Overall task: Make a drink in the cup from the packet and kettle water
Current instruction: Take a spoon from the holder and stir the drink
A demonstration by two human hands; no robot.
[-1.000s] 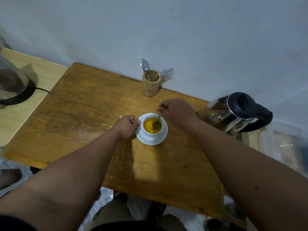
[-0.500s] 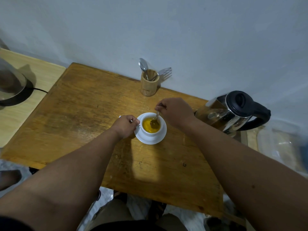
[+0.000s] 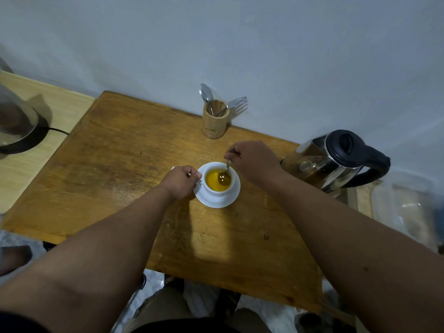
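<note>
A white cup (image 3: 219,190) filled with a yellow-orange drink sits on a white saucer (image 3: 225,200) in the middle of the wooden table (image 3: 120,164). My left hand (image 3: 180,181) is closed around the cup's handle on its left side. A small white corner, maybe the packet (image 3: 173,168), peeks out behind that hand. My right hand (image 3: 252,162) pinches the top of a metal spoon (image 3: 224,175) whose bowl dips into the drink. The steel kettle (image 3: 334,162) with a black lid and handle stands just right of my right hand.
A wooden holder (image 3: 214,123) with a spoon and a fork stands at the table's back edge by the wall. A glass jug on a black corded base (image 3: 16,126) sits on a lighter surface at far left. A clear plastic container (image 3: 406,210) lies at far right.
The spoon's bowl has shifted around inside the cup, with my right hand moving slightly. My left hand stays on the handle.
</note>
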